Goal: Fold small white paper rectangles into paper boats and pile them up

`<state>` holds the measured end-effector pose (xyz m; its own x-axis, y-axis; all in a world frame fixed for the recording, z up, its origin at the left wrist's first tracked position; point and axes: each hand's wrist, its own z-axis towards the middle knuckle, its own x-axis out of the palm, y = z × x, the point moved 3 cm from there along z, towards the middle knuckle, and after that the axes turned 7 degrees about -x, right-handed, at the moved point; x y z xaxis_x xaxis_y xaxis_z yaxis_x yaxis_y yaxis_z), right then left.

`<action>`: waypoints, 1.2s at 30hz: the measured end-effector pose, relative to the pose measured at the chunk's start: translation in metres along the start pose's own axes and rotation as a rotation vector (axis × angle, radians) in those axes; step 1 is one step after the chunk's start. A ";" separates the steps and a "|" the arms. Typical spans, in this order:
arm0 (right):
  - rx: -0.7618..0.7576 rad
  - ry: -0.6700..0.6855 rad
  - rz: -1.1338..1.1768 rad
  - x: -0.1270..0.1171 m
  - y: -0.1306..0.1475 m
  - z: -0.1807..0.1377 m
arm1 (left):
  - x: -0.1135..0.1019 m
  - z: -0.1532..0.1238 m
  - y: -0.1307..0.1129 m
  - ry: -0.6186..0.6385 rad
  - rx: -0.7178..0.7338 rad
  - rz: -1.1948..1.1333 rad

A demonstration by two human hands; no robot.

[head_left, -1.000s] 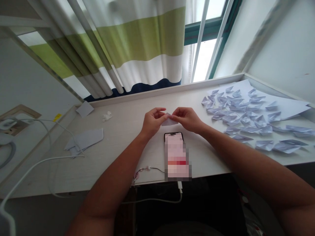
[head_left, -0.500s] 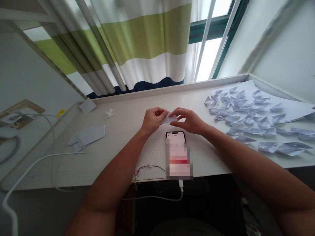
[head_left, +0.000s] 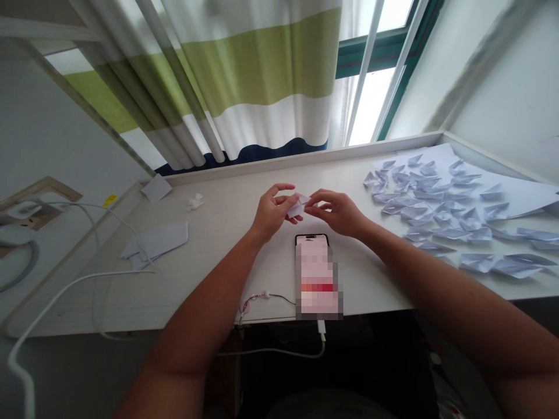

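Observation:
Both my hands meet over the middle of the white desk (head_left: 209,256), just above a phone (head_left: 317,273) lying screen up. Between them is a small folded piece of white paper (head_left: 299,205). My left hand (head_left: 273,213) pinches its left side with thumb and fingers, the index finger raised. My right hand (head_left: 338,212) pinches its right end with fingertips pressed together.
Several folded paper boats (head_left: 437,203) lie spread on a white sheet at the right. Cut paper scraps (head_left: 157,241) lie at the left, with a crumpled bit (head_left: 194,202) and a square piece (head_left: 156,187) farther back. White cables (head_left: 87,279) run across the left; a curtain (head_left: 244,75) hangs behind.
The hands have kept working the small paper between them; it has turned and bunched up a little, and my left index finger has lifted. The view shifted slightly.

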<state>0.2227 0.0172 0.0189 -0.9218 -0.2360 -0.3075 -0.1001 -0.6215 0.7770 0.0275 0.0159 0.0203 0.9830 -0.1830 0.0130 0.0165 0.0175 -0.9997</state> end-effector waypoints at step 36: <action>0.136 -0.192 0.313 -0.003 -0.004 0.002 | 0.007 0.000 0.001 0.064 0.185 0.084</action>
<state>0.2250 0.0224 0.0178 -0.9677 -0.2464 0.0539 0.1600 -0.4342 0.8865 0.0344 0.0143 0.0198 0.9689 -0.2349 -0.0775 -0.0261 0.2142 -0.9764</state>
